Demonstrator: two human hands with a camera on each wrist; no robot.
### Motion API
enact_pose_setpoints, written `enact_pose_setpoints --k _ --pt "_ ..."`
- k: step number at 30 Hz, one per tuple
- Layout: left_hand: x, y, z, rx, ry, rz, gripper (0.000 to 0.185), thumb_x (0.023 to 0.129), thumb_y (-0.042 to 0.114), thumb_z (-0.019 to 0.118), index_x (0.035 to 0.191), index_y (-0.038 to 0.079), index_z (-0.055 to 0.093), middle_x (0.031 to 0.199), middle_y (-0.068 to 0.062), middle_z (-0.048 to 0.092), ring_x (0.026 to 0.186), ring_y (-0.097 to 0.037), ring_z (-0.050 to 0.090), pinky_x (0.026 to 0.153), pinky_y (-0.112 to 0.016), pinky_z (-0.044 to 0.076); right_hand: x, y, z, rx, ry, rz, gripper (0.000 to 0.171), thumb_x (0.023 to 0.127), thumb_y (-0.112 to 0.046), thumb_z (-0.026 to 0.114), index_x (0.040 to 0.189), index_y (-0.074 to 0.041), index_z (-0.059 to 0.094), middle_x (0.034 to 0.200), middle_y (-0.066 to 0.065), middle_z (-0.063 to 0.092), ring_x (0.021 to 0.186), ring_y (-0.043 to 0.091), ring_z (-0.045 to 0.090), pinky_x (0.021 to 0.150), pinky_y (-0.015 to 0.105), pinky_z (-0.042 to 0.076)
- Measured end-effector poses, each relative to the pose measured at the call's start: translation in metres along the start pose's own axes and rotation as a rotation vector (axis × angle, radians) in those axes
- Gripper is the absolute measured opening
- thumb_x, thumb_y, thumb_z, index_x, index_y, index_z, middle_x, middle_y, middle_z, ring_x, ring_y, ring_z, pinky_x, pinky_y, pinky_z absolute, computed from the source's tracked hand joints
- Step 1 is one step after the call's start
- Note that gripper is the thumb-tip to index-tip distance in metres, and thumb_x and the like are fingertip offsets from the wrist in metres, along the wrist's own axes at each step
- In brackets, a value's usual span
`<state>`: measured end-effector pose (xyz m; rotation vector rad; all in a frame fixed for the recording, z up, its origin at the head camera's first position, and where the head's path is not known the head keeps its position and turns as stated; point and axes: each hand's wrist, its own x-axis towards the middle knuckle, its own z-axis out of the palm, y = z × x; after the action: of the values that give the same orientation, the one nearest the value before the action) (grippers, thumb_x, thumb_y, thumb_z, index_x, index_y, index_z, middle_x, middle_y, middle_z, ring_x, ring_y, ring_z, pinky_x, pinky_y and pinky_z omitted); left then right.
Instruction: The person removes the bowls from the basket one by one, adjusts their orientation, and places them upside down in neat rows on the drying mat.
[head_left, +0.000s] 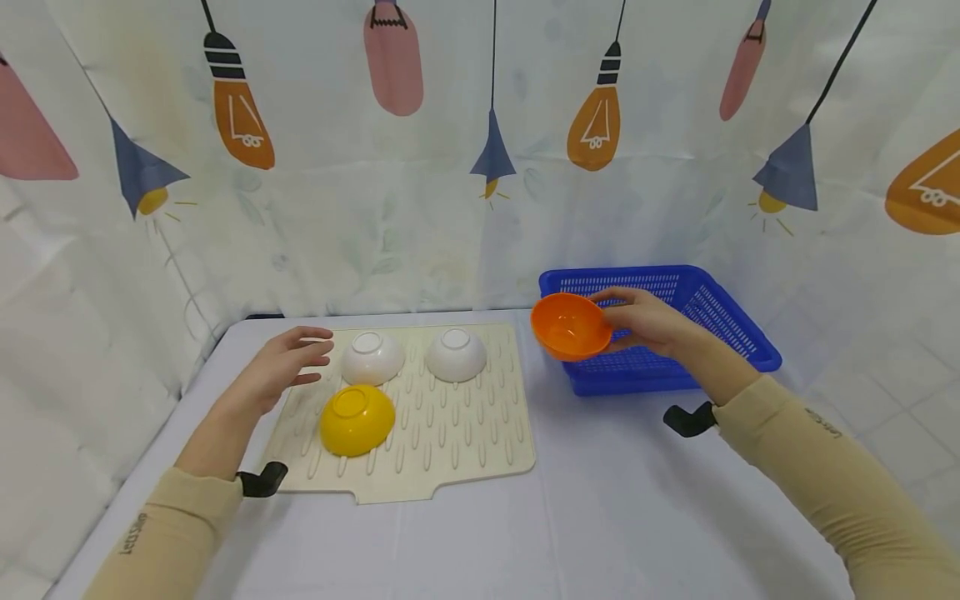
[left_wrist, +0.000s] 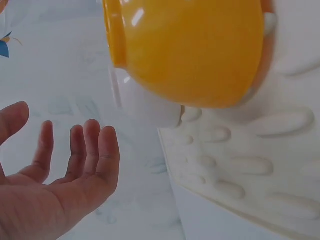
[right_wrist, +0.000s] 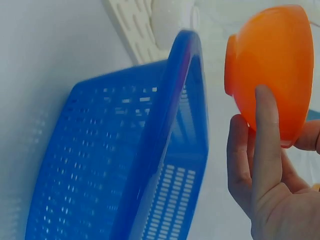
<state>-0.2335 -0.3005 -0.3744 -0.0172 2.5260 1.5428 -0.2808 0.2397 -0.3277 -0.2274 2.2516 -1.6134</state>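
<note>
We hold an orange bowl (head_left: pixel 572 326) in our right hand (head_left: pixel 647 321), fingers curled against its outer wall and the thumb at its rim; the right wrist view shows the fingers (right_wrist: pixel 265 130) lying up the bowl's side. The bowl is tipped on its side in the air, its opening facing toward us in the head view, above the near left corner of a blue basket (head_left: pixel 720 321). The basket is a slotted plastic one and stands on the table (head_left: pixel 600 500) to the right of a cream drying mat (head_left: pixel 465 425), just beside it without overlapping.

Our left hand (head_left: pixel 281 367) hovers spread over the left edge of the mat, fingers relaxed and slightly parted, gripping nothing. Its fingertips point toward the nearer of 2 white bowls (head_left: pixel 372 357), close to it, though we cannot tell whether they touch. The left wrist view shows the palm open with the fingers (left_wrist: pixel 85 150) loosely apart.

3 bowls sit upside down on the ribbed mat: the left white bowl, a second white bowl (head_left: pixel 456 353) to its right at the far side, and a yellow bowl (head_left: pixel 357 419) nearer to us, just in front of the left white one. Behind the table hangs a curtain (head_left: pixel 420 167) printed with light bulbs and lamps.
</note>
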Motion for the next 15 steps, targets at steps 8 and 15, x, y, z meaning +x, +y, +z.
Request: enact_pose_setpoints --k 8,15 --pt "-0.003 0.022 0.018 -0.073 -0.012 0.041 0.066 0.108 0.037 0.054 0.157 -0.001 0.030 0.156 -0.028 0.034 0.137 -0.046 0.044 0.104 -0.047 0.048 0.003 0.000 0.016 0.013 0.001 -0.002 0.047 0.102 -0.009 0.059 0.146 0.000 0.046 0.133 0.026 0.054 0.105 0.036 0.066 0.086 0.051 0.058" --pt "0.001 0.031 0.028 -0.147 -0.054 0.017 0.060 0.109 0.029 0.053 0.155 -0.001 0.031 0.156 -0.027 0.035 0.137 -0.046 0.044 0.103 -0.047 0.048 0.006 0.002 0.030 0.024 -0.013 0.005 0.047 0.101 -0.009 0.060 0.145 -0.001 0.047 0.133 0.026 0.054 0.107 0.038 0.066 0.083 0.050 0.060"
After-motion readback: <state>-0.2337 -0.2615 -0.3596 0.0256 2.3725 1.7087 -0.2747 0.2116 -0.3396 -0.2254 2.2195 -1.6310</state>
